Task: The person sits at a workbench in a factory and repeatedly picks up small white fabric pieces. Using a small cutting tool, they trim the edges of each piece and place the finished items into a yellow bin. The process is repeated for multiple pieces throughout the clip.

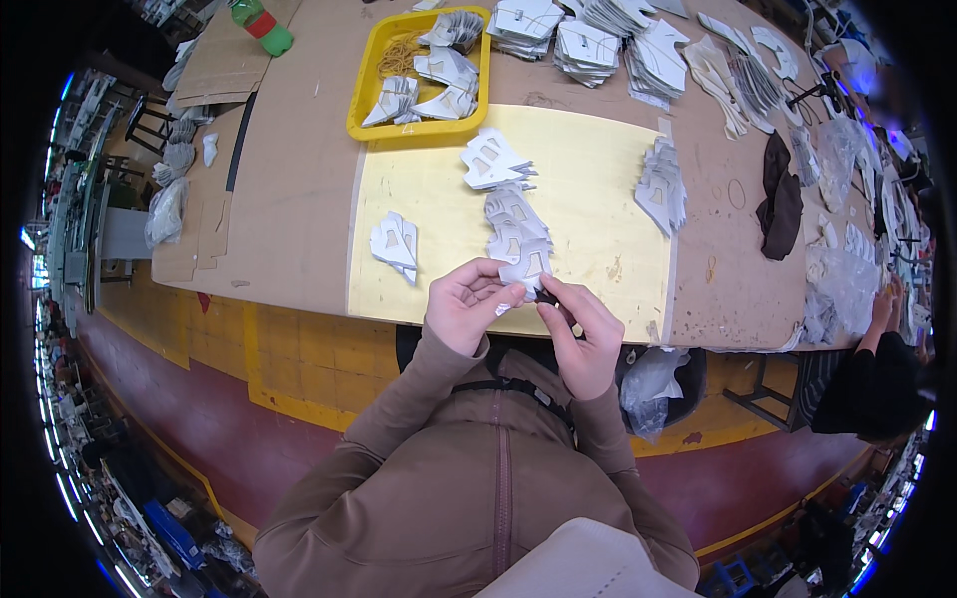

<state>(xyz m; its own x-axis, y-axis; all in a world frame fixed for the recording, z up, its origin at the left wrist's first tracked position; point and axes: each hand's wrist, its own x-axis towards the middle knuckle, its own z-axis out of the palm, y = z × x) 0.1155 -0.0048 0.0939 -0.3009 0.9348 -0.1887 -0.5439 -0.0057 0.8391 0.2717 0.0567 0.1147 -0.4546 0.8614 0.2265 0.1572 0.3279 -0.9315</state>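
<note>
My left hand (465,301) is closed with fingertips and thumb on a white cut-out piece (522,271) near the table's front edge. My right hand (586,337) pinches a small black object (545,296) against that piece's lower edge; its kind is mostly hidden by the fingers. Beyond the hands, overlapping white cut pieces with window-like holes (513,214) run away from me in a row, topped by a fanned stack (493,159). A small group of similar pieces (396,246) lies to the left, and another stack (660,186) lies at the right.
Yellow sheet (429,189) covers the table's middle. At the back stand a yellow tray (356,112) with bundled pieces and rubber bands, banded white stacks (586,50) and a green bottle (261,27). Dark cloth (779,194) and plastic bags (842,289) lie right, near another person's arm (879,319).
</note>
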